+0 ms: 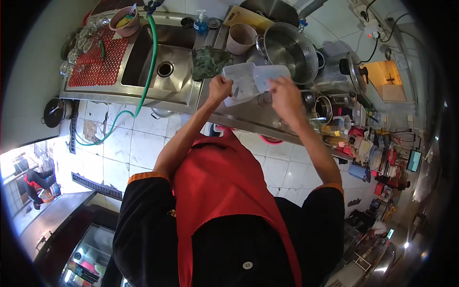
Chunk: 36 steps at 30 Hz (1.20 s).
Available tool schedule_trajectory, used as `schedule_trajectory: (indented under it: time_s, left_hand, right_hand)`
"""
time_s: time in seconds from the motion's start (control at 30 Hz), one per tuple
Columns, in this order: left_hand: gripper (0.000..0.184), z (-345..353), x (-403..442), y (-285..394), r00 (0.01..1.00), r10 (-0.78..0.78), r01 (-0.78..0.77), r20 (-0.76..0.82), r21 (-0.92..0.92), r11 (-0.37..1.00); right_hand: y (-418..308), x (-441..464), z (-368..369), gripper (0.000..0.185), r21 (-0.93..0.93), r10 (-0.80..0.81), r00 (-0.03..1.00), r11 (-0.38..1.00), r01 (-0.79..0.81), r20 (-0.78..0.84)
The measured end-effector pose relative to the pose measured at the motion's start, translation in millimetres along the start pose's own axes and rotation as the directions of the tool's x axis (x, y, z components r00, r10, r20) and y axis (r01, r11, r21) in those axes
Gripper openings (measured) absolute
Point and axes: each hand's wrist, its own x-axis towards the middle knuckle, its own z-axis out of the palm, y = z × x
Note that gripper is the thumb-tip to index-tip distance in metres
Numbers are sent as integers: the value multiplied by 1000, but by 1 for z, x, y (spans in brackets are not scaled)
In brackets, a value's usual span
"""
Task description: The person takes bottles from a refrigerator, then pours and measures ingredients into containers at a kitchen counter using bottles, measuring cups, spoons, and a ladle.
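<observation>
My left hand (221, 89) is closed on the left edge of a clear plastic container (240, 79), which is tilted over the steel counter. A small dark item shows in or through the container, too unclear to name. My right hand (285, 97), slightly blurred, pinches a translucent plastic lid (267, 74) that overlaps the container's right side. Just left of the container, a dark green patterned cloth (209, 62) lies at the sink's edge. Behind them stand a pinkish bucket (240, 39) and a large steel pot (287, 48).
A steel sink (184, 88) with a green hose (152, 57) across it lies to the left. Glasses stand by a red mat (112, 60). A lidded pot (342, 74) and crowded bottles occupy the right. A soap bottle (201, 24) stands behind.
</observation>
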Motion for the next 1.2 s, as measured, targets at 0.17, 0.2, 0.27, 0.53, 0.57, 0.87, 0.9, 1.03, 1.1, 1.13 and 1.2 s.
schedule_trajectory:
  time_s: [0.17,0.2,0.27,0.53,0.57,0.87,0.9,1.03,1.1,1.13,1.2]
  left_hand:
    - [21,-7,7,-12,999,41,-41,-20,15,999]
    - [21,-8,7,-14,999,38,-36,-33,42,998]
    - [21,-4,7,-14,998,53,-52,-18,69,996]
    - [23,-1,6,-27,998,54,-51,-38,61,997]
    - [22,0,6,-28,998,57,-56,-30,52,997]
    - [21,7,5,-24,1000,-10,11,-25,23,1000]
    - [21,8,5,-22,1000,-12,12,-25,22,1000]
    - [24,11,11,-15,1000,8,-8,2,-7,1000]
    - [24,13,11,-10,1000,20,-20,4,-37,999]
    - [24,13,9,-3,1000,21,-21,13,4,1000]
    - [24,16,11,7,1000,22,-23,18,42,999]
  right_hand:
    - [142,19,-14,15,649,440,885,632,-424,150]
    - [168,23,-8,19,586,469,869,665,-463,155]
    - [192,31,14,25,358,571,818,753,-553,62]
    - [182,77,104,10,-290,327,936,915,-280,129]
    - [178,76,106,11,-306,242,950,936,-175,199]
    - [231,69,99,13,178,238,908,933,-312,344]
    - [253,62,100,13,177,237,908,934,-311,346]
    - [271,37,57,14,523,187,890,751,-402,416]
    - [260,24,36,12,521,245,874,724,-453,420]
    - [266,15,33,12,574,253,897,698,-428,361]
    - [263,6,26,13,624,260,918,674,-395,300]
